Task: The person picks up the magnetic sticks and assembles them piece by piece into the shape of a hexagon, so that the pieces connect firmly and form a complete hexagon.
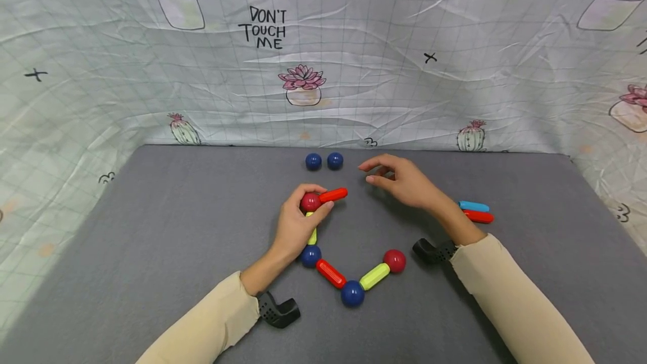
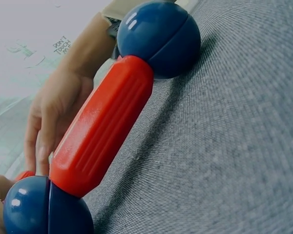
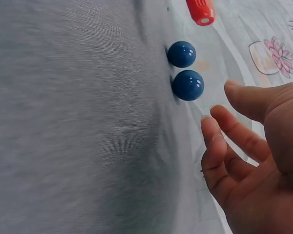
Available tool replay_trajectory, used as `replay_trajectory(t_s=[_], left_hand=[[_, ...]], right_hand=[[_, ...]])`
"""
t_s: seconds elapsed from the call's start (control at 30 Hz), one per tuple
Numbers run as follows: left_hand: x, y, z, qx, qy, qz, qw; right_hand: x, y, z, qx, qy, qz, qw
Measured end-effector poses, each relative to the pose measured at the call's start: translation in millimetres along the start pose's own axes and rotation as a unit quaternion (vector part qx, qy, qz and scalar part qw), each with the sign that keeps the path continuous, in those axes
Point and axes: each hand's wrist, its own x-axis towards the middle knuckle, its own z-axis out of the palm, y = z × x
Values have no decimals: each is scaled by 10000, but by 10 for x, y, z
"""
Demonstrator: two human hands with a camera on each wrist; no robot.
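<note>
On the grey mat (image 1: 177, 240) lies a chain of magnetic pieces. From the right it runs red ball (image 1: 394, 260), yellow stick (image 1: 374, 276), blue ball (image 1: 352, 293), red stick (image 1: 331, 273), blue ball (image 1: 310, 255), then a second yellow stick (image 1: 313, 235) half hidden by my palm. My left hand (image 1: 315, 202) grips the red ball (image 1: 309, 202) at the top, with a red stick (image 1: 333, 195) jutting right from it. My right hand (image 1: 375, 174) hovers empty with relaxed fingers (image 3: 224, 141), near two loose blue balls (image 1: 313, 161) (image 1: 335, 160).
A blue stick (image 1: 473, 206) and a red stick (image 1: 477, 217) lie together behind my right wrist. A printed cloth (image 1: 303, 72) walls the mat at the back and sides. The left wrist view shows the chain's red stick (image 2: 105, 124) close up between blue balls.
</note>
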Motion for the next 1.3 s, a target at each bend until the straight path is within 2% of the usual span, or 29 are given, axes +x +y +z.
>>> replay_trajectory(t_s=[0.2,0.4,0.7,0.93,1.17,1.3], left_hand=[[21,2,7,-47,76,-84,9999],[22,-11,-7,-100,58,-123,9999],[25,-28,-12,-290,28,-78,9995],[31,-20,-10,-389,28,-109,9992],[40,-25,-11,-405,-1,-132,9991],[41,-33,-19,-392,11,-107,9992]], right_hand=[[192,-79,-27,-277,-398,-123,9987],[365,-146,60,-459,-789,-329,9953],[487,-200,155,-910,-1150,-531,9878],[521,-202,184,-936,-1163,-465,9877],[503,-186,204,-808,-1149,-196,9899],[465,-174,207,-767,-1046,-259,9912]])
